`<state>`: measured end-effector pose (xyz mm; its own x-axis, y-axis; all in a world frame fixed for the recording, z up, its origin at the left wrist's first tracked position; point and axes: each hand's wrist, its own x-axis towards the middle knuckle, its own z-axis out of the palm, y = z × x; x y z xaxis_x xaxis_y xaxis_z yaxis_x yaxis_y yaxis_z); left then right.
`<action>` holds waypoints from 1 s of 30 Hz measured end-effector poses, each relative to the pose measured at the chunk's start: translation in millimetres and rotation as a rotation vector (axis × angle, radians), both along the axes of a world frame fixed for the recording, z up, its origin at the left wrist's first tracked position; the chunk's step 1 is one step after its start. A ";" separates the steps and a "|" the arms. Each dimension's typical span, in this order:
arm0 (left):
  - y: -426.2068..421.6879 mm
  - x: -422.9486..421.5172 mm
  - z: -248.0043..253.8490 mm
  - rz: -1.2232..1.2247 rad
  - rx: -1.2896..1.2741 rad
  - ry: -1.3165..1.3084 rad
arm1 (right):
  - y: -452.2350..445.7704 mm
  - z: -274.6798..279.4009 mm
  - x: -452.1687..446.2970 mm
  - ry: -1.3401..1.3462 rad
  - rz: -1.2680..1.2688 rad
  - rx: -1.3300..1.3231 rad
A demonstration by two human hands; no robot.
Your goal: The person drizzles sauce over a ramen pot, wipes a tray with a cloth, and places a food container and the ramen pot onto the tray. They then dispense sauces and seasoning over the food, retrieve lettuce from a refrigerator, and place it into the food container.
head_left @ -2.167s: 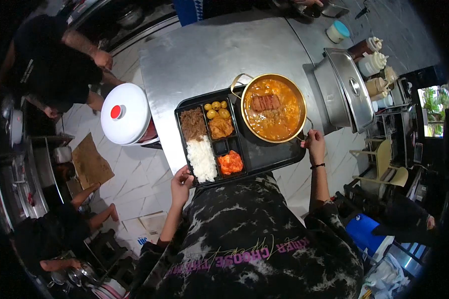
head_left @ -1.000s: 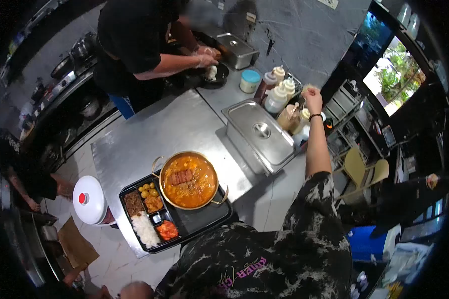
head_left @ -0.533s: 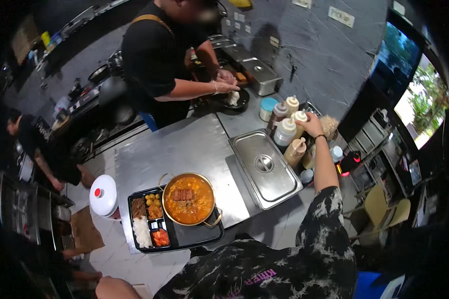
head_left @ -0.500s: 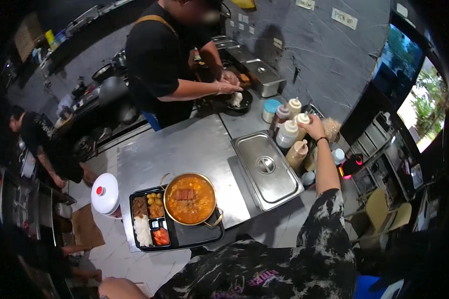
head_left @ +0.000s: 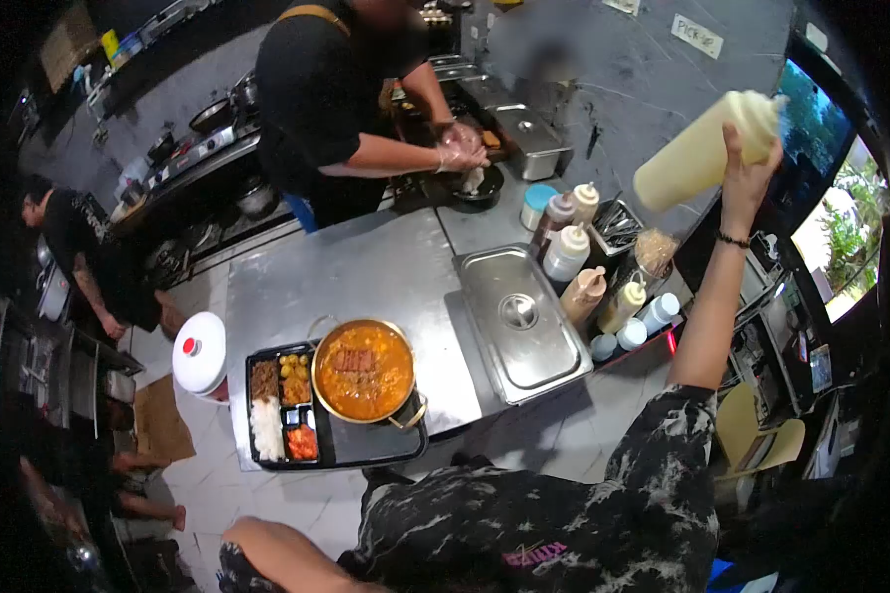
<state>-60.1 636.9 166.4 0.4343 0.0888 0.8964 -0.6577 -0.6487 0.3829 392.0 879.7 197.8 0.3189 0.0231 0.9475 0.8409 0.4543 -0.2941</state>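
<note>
My right hand [head_left: 748, 178] is wrapped round a cream-coloured squeeze bottle [head_left: 684, 160], held high and tilted above the right end of the counter. Below it stand other squeeze bottles, among them a white one [head_left: 567, 255] and a tan one [head_left: 582, 294]. My left forearm [head_left: 292, 553] shows bent at the bottom edge; the left hand is out of sight. In front of me, a brass pot [head_left: 413, 374] of orange-red stew [head_left: 374, 387] sits on a black tray [head_left: 366, 450]. Beside it is a compartment box holding rice [head_left: 267, 430], kimchi [head_left: 302, 445] and other sides.
A lidded steel pan [head_left: 524, 341] lies between tray and bottles. Across the counter a co-worker's gloved hands [head_left: 461, 150] work over a black bowl [head_left: 480, 188]. A white container with a red-knobbed lid [head_left: 203, 361] stands left. Another person [head_left: 84, 247] is farther back.
My right hand has lifted the squeeze bottle out of the group, up and to the right, tilting it. The view has shifted slightly. The co-worker's hands remain over the bowl.
</note>
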 end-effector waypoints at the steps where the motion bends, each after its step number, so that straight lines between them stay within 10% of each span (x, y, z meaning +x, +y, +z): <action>1: -0.7 -0.8 -6.3 0.020 -0.012 0.007 | -3.6 -13.8 -4.8 -0.055 0.013 0.031; 7: -2.5 -11.3 -73.5 0.319 0.037 0.481 | -6.1 -112.3 -30.4 0.217 0.173 -0.298; 10: 5.4 -41.5 -142.1 0.564 -0.413 0.636 | -53.1 -106.3 -86.4 0.194 0.301 -0.391; 18: -15.4 -115.8 -233.6 0.954 -0.961 1.174 | -129.8 -133.5 -291.7 -0.107 1.284 -1.116; 30: -0.7 -305.5 -248.6 1.204 -0.915 1.240 | -155.4 -248.5 -503.9 -0.379 1.106 -1.558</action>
